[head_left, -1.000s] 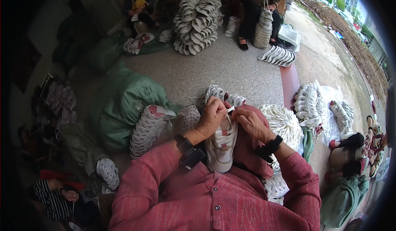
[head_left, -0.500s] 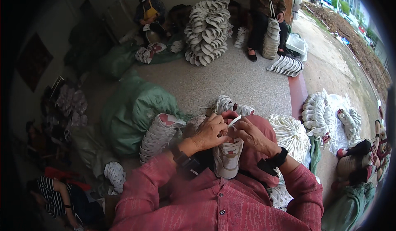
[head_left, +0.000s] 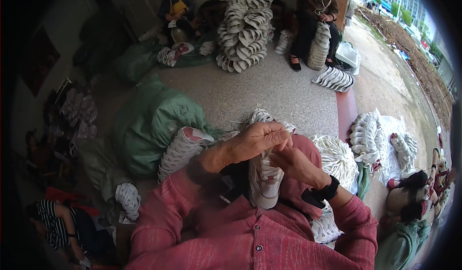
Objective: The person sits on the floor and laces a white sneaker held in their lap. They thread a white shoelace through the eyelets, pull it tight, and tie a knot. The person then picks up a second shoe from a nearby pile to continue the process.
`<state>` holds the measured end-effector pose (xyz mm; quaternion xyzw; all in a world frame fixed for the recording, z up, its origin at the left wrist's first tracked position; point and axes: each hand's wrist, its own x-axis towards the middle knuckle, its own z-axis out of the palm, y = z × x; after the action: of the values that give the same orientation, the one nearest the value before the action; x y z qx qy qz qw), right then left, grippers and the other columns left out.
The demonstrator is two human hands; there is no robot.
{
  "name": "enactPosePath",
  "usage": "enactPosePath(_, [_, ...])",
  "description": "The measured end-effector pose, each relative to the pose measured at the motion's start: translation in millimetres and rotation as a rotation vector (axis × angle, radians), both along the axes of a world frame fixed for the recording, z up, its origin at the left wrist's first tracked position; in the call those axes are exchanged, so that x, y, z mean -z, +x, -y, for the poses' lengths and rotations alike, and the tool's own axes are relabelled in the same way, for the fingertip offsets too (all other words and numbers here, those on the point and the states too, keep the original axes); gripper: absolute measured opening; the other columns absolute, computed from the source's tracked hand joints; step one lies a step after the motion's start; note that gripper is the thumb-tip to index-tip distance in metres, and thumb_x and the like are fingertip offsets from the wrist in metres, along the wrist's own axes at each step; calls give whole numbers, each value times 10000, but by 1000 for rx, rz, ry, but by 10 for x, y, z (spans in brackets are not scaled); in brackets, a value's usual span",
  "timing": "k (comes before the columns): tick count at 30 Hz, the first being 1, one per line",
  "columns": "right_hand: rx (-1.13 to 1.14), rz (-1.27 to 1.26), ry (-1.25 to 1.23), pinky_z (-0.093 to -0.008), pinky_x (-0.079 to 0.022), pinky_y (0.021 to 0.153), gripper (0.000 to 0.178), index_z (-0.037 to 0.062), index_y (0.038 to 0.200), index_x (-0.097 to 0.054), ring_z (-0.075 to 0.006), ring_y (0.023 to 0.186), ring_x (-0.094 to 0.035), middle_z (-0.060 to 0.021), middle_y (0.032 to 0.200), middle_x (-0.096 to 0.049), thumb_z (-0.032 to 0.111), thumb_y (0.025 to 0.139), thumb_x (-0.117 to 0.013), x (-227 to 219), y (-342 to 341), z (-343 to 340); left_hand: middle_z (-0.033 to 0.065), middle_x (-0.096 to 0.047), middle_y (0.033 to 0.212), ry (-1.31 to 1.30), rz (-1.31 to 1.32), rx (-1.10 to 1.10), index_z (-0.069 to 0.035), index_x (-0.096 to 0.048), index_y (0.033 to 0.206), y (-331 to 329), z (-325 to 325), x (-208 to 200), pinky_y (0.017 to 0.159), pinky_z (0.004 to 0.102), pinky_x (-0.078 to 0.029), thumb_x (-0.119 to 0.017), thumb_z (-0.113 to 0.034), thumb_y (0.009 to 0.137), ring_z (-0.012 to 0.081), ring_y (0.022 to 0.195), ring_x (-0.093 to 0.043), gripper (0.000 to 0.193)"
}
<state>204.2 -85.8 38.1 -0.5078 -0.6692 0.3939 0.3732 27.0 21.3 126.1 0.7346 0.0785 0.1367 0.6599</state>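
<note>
A white and beige shoe [head_left: 265, 188] stands in my lap with its toe toward me. My left hand [head_left: 255, 142] is above the shoe's opening, fingers bent and pinched together. Just below and to its right, my right hand [head_left: 299, 166] is closed too, its fingertips by the shoe's laced front. The hands almost touch, and they cover the upper end of the shoe. Whatever is between the fingers of either hand is hidden.
A green sack [head_left: 156, 120] and stacked shoe uppers [head_left: 180, 152] lie left. Right of my knee is a bundle of white laces [head_left: 334, 157]. Ahead stands a tall pile of pale shoe parts [head_left: 245, 34]. Several people sit around, one in a yellow apron [head_left: 178, 7].
My left hand has moved up and right, over the shoe's opening. The white lace end that stuck out between my hands no longer shows. My right hand has shifted slightly down.
</note>
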Motion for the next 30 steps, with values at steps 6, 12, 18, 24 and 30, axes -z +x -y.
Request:
enactPosePath(6, [-2, 30, 364, -334, -498, 653, 167, -21, 1075, -620, -166, 737, -614, -60, 796, -626, 101, 970, -576, -393, -139, -73, 93, -641, 956, 649, 291, -189, -9, -662, 912, 126, 147, -347, 802, 307, -481, -599, -212, 987, 195, 918, -619, 225])
enactPosePath(12, [152, -350, -122, -207, -410, 547, 264, 9, 1065, -675, -43, 629, -493, 12, 751, -599, 227, 1042, -526, -904, 64, -90, 90, -664, 878, 594, -271, 283, -9, -684, 912, -346, 303, -7, 791, 340, -499, -627, -229, 963, 227, 868, -642, 233])
enactPosePath(18, [0, -308, -93, -199, -447, 547, 298, 13, 1190, -663, -43, 620, -547, -9, 803, -651, 241, 1029, -561, -1141, 22, 30, 29, -693, 923, 385, -395, -218, -15, -652, 1114, -431, -220, 226, 761, 343, -509, -673, -285, 933, 209, 861, -657, 325])
enactPosePath(24, [-389, -27, 227, -253, -509, 658, 279, -11, 1238, -632, -112, 709, -628, -72, 867, -685, 137, 1021, -539, -1197, -30, 106, -3, -665, 982, 122, -97, 60, -105, -690, 1182, -56, -78, 342, 843, 271, -486, -692, -310, 893, 113, 895, -628, 355])
enactPosePath(30, [177, -99, 30, -247, -516, 600, 337, -34, 1190, -641, -119, 695, -634, -74, 897, -691, 247, 1034, -538, -814, 670, -9, -62, -517, 691, -216, -142, -401, -32, -637, 1005, -209, -112, 786, 496, 192, -350, -527, -145, 1004, 23, 555, -433, 158])
